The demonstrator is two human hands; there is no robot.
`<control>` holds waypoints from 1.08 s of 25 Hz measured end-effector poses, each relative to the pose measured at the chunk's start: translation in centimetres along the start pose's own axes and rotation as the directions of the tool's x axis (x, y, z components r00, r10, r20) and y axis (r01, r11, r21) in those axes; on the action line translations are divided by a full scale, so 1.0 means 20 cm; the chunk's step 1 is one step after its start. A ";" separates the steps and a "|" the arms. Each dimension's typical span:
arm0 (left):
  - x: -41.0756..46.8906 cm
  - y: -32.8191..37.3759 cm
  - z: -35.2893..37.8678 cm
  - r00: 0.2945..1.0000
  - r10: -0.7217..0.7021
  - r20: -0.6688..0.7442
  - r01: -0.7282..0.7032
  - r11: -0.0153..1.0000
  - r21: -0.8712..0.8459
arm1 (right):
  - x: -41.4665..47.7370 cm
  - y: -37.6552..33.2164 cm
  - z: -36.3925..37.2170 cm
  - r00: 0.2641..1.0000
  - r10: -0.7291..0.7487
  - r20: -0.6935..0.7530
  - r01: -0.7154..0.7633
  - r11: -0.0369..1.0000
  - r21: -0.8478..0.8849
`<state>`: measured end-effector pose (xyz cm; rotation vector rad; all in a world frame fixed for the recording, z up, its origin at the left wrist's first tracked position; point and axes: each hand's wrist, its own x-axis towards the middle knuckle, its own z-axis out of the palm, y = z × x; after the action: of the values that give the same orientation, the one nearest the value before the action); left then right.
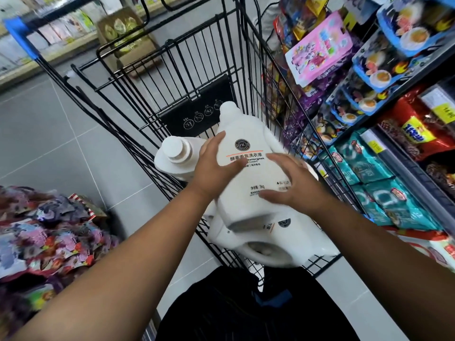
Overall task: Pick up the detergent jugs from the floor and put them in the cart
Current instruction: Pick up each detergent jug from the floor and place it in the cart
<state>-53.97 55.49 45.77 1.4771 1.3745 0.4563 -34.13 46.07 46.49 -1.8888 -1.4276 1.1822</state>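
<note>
A white detergent jug [248, 143] with a round dark logo lies tilted over the black wire cart [152, 77], cap pointing away. My left hand [216, 166] presses its left side and my right hand [293, 183] rests on its right side, both holding it. Under it lies another white jug [278, 239] on its side with its handle facing me. A third white jug [176, 153] stands upright at the left inside the cart, cap up.
Shelves of snack packets [369, 119] run close along the cart's right side. A bin of colourful packets [49, 237] sits at the left. Grey floor tiles [49, 134] lie left of the cart. A cardboard box [125, 33] stands beyond it.
</note>
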 end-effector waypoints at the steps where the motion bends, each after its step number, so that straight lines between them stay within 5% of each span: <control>1: -0.01 -0.01 0.00 1.000 -0.021 0.009 0.022 0.999 -0.032 | 0.01 0.00 0.00 1.000 0.010 0.019 -0.012 0.998 0.069; 6: -0.05 -0.04 0.05 0.996 -0.073 0.058 0.082 0.984 -0.160 | 0.04 0.03 0.03 0.996 0.081 -0.029 -0.074 0.978 0.194; 11: -0.06 -0.02 0.07 0.993 -0.051 0.104 0.069 0.981 -0.183 | 0.03 0.06 0.00 0.997 0.046 -0.068 -0.051 0.996 -0.077; 15: -0.09 -0.03 0.06 0.994 0.039 0.101 -0.036 0.999 -0.034 | -0.01 0.11 -0.02 0.990 0.004 -0.142 -0.029 0.983 -0.179; 18: -0.12 -0.02 0.04 0.981 0.162 0.108 -0.170 0.983 0.065 | -0.08 0.12 -0.03 0.952 0.044 -0.304 -0.065 0.996 -0.058; 27: -0.34 0.20 0.22 0.905 0.366 0.215 -0.387 0.919 0.068 | -0.56 0.11 -0.21 0.894 0.033 -0.446 -0.027 0.999 0.020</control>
<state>-50.22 48.27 49.78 1.8390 0.9676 0.4651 -30.18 35.40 50.65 -2.0125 -1.1343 0.6977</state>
